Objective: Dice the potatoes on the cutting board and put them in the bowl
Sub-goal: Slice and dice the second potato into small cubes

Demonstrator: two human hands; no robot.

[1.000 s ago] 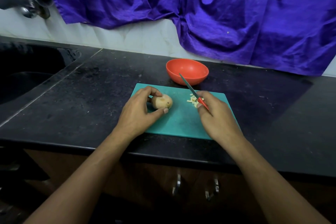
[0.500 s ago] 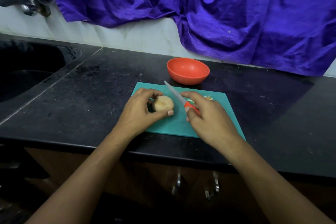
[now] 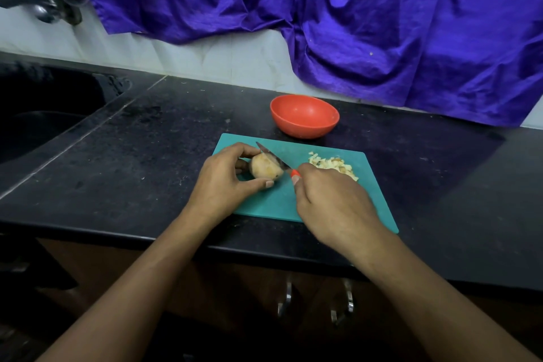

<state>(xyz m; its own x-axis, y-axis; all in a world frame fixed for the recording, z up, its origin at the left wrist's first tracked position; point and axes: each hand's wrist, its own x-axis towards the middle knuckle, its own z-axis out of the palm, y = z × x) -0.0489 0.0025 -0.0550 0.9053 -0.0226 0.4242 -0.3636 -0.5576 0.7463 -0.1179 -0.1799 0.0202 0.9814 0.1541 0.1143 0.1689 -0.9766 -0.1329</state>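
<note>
Your left hand (image 3: 221,182) fingers grip the potato (image 3: 266,170); your right hand (image 3: 332,203) fingers grip the knife (image 3: 274,158), blade on the potato

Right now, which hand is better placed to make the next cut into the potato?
Right. The right hand grips the knife, its blade resting on the potato. The left hand holds that potato steady on the cutting board, so it is likely best kept there.

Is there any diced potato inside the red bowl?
No, the bowl is empty; the diced pieces lie on the cutting board.
</note>
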